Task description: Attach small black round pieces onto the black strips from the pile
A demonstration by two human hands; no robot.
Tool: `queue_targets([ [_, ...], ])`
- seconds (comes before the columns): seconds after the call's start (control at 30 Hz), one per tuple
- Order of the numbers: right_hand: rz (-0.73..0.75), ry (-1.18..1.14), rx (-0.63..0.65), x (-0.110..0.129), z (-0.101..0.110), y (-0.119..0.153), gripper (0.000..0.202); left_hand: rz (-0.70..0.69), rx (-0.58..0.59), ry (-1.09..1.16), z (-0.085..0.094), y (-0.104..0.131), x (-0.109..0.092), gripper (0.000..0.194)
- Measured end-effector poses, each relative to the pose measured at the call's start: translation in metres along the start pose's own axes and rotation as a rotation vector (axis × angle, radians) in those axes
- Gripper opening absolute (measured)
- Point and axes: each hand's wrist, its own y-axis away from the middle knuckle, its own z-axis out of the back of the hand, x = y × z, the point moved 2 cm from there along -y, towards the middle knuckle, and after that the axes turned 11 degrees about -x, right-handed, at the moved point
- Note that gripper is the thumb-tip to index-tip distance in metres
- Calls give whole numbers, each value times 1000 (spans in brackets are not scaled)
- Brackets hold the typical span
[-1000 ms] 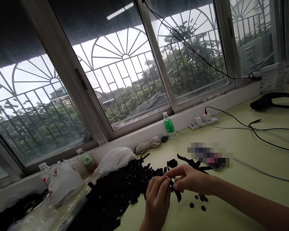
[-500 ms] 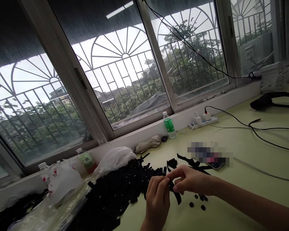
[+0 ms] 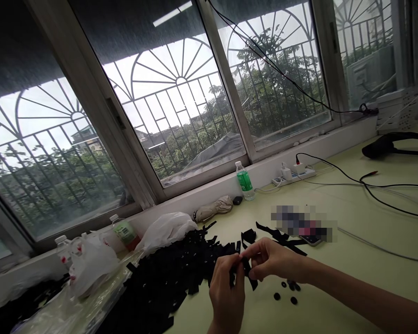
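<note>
My left hand [image 3: 227,294] is closed with its fingertips pinching a black fabric strip [image 3: 253,282]. My right hand [image 3: 277,262] meets it from the right, with thumb and index finger bent onto the same strip. A free end of the strip hangs below the right thumb. The exact spot where the fingertips meet is partly hidden. Several black round button-like discs [image 3: 277,296] lie on the table just below the right hand. A large heap of black fabric strips [image 3: 167,273] with small pale spots spreads to the left of my hands.
Behind the hands lie more black strips [image 3: 278,234] and a phone [image 3: 313,239], partly pixelated. A green-labelled bottle [image 3: 244,181] and a power strip [image 3: 303,175] stand along the sill. Plastic bags [image 3: 94,264] sit at the left. Cables [image 3: 386,188] cross the table's right side.
The strip's hanging end has shifted up and slightly left, and less of it shows. My left fingers have changed their bend a little; the right hand has barely moved.
</note>
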Motion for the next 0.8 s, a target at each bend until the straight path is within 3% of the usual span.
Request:
queue_targets([
  [0.3,94,79,-2,-3,-2,-3,32,-171,18,-32,2,-7,-4,24],
  [0.47,86,257,62,3,12,-2,30,-88,11,-16,1,-6,-3,19],
  [0.53,81,432,65,4,25,-2,27,-34,10,-16,2,-6,0,17],
  [0.63,36,692,168,-1,38,0,27,3,27,-33,3,-6,3,17],
  [0.8,-5,790,261,-15,35,0,23,-5,79,-21,2,-4,4,21],
])
